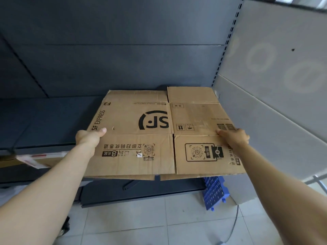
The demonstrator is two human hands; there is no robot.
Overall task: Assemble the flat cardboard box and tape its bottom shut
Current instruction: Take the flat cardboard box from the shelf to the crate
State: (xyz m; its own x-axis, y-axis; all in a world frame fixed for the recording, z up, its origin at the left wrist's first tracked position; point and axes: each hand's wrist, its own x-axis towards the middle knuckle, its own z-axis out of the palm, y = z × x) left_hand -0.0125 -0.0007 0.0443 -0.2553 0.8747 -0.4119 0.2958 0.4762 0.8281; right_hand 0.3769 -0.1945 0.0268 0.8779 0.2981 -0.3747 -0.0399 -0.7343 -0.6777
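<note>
A flat, folded brown cardboard box [150, 124] printed with a black SF Express logo lies level in front of me, its far part over a dark shelf. My left hand [88, 137] grips its left edge with the thumb on top. At the right edge my right hand [235, 137] holds it the same way, thumb pressed on the top face. The near flaps stick out past the shelf towards me. No tape is in view.
A dark metal shelf unit [44, 121] with a blue-grey back panel fills the view ahead. A grey panel wall [274, 85] stands to the right. Another cardboard piece with a label [35, 160] lies at the left. A blue perforated crate [215, 191] sits on the tiled floor.
</note>
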